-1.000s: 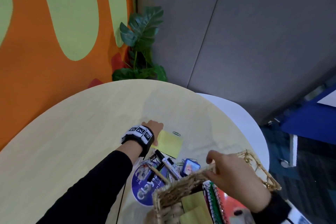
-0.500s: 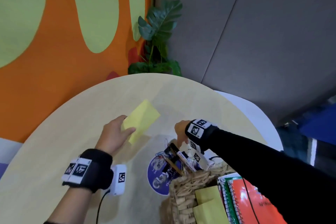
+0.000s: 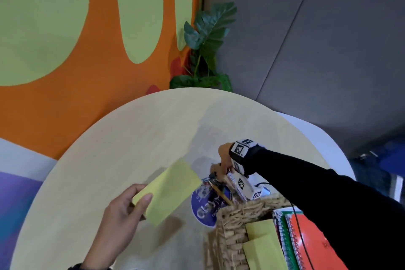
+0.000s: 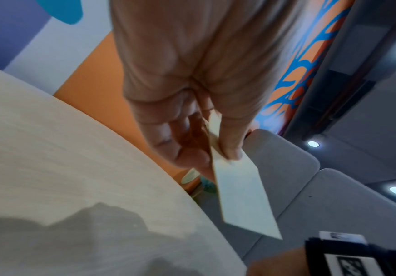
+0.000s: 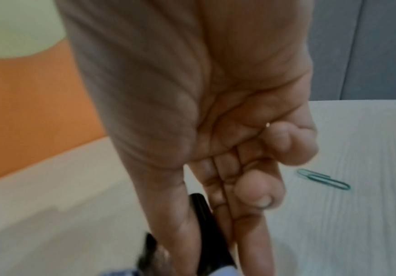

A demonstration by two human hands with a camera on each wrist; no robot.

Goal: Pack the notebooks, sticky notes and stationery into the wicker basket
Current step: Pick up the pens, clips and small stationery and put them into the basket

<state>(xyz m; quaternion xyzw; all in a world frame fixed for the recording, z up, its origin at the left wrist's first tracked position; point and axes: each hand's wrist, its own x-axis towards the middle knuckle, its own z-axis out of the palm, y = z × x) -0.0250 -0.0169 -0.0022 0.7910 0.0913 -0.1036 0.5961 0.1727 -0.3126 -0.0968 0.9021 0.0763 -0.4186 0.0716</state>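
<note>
My left hand [image 3: 131, 204] pinches a yellow sticky-note pad [image 3: 166, 190] between thumb and fingers and holds it in the air, left of the wicker basket [image 3: 232, 226]. The left wrist view shows the same pinch on the sticky-note pad [image 4: 239, 190]. The basket holds yellow sticky notes [image 3: 263, 245] and spiral notebooks [image 3: 313, 245]. Beyond the basket my right hand [image 3: 219, 169] reaches down into a cluster of pens [image 3: 219, 188]. In the right wrist view, thumb and forefinger close on a black pen [image 5: 199, 211].
The pens lie on a round blue printed disc [image 3: 206, 206] on the pale wooden table [image 3: 131, 138]. A green paper clip [image 5: 323, 179] lies on the table just past my right hand. A potted plant [image 3: 206, 50] stands behind the table's far edge.
My left hand lifted the yellow pad off the table and has drawn it back towards me. My right hand left the basket rim and went to the pens.
</note>
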